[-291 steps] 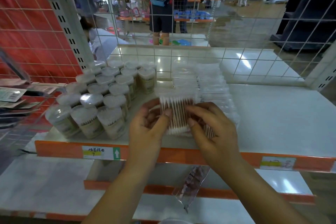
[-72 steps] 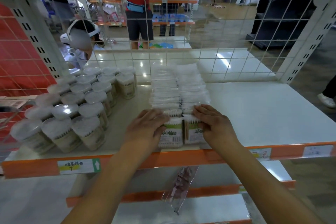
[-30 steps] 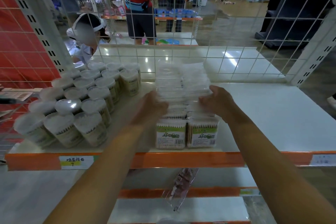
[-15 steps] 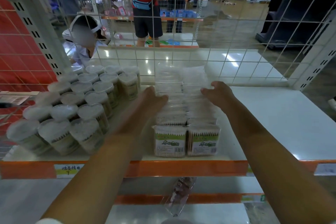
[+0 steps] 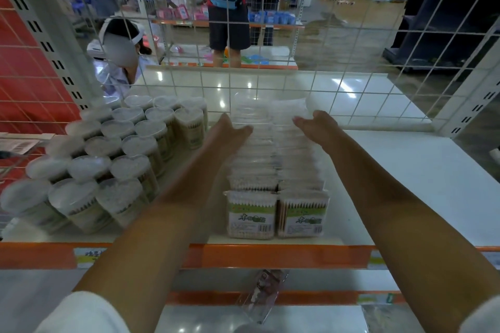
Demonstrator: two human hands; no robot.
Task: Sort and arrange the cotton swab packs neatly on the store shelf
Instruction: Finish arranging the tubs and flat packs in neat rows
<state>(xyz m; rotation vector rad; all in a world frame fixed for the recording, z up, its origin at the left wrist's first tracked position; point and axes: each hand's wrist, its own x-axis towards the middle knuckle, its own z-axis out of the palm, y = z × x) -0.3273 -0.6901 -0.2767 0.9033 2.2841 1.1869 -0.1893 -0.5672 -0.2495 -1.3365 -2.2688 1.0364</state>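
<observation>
Two rows of clear rectangular cotton swab packs [image 5: 273, 159] run front to back on the white shelf [image 5: 405, 170]. The two front packs [image 5: 251, 215] show green labels and stand upright at the shelf's front edge. My left hand [image 5: 230, 131] lies against the left side of the rows near the back, fingers straight. My right hand [image 5: 315, 124] lies against the right side at the same depth, fingers relaxed. Neither hand holds a pack.
Several round tubs of swabs [image 5: 108, 159] stand packed together left of the rows. A wire grid [image 5: 297, 84] backs the shelf. An orange price rail [image 5: 270, 255] edges the front. A hanging bag [image 5: 259, 297] dangles below. People stand beyond the grid.
Both hands have slid from the front packs back along the sides of the rows toward the wire grid. The front packs now stand upright with labels facing me.
</observation>
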